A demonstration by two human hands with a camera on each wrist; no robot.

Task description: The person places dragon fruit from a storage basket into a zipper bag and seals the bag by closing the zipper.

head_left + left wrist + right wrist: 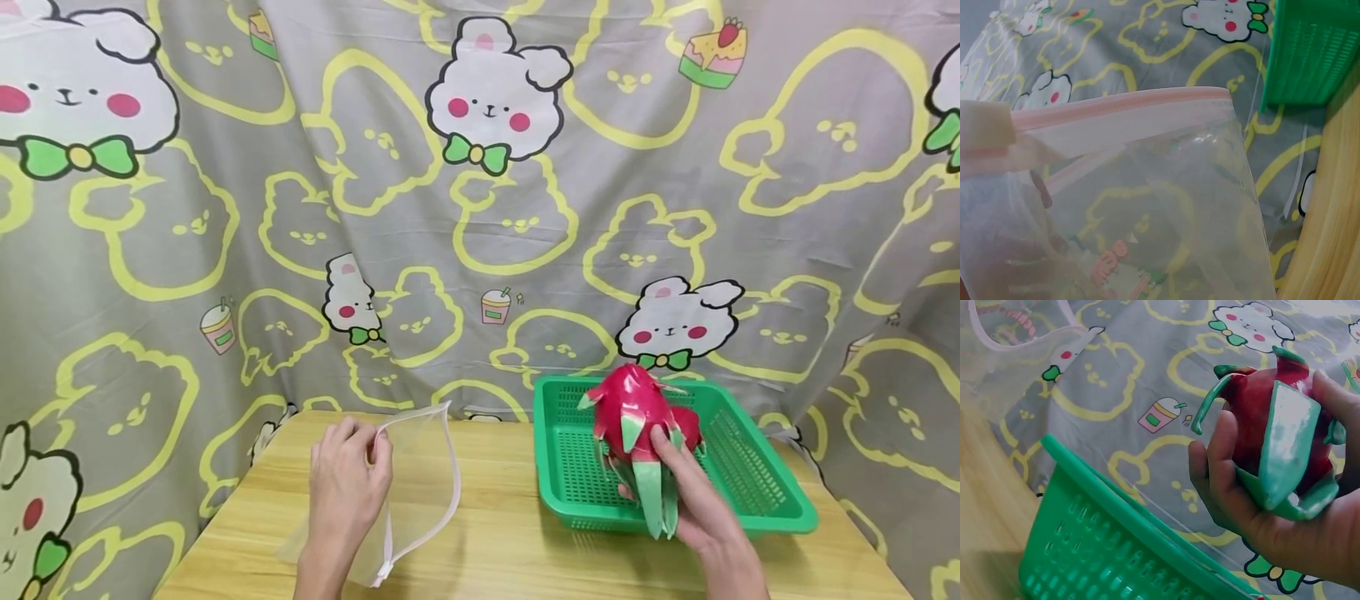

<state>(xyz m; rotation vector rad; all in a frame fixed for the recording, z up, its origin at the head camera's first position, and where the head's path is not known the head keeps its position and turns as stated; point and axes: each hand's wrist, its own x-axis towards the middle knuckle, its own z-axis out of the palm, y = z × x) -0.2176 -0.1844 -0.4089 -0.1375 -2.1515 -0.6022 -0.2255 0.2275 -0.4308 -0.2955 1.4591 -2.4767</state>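
My left hand [348,471] grips the edge of a clear zip bag [423,467] with a pale pink zip rim. The bag's mouth stands open toward the right in the head view, and the zip strip [1129,115] crosses the left wrist view. Over the green basket [551,475], my right hand [697,492] holds a red dragon fruit [633,408] with green scales, thumb on one side and fingers under it. In the right wrist view the dragon fruit [1254,419] sits in the curled fingers, above the basket's rim.
Another red fruit [686,427] shows behind the held one, inside the basket. Bag and basket are on a light wooden table [495,533]. A grey cloth [517,217] with cartoon prints hangs right behind the table.
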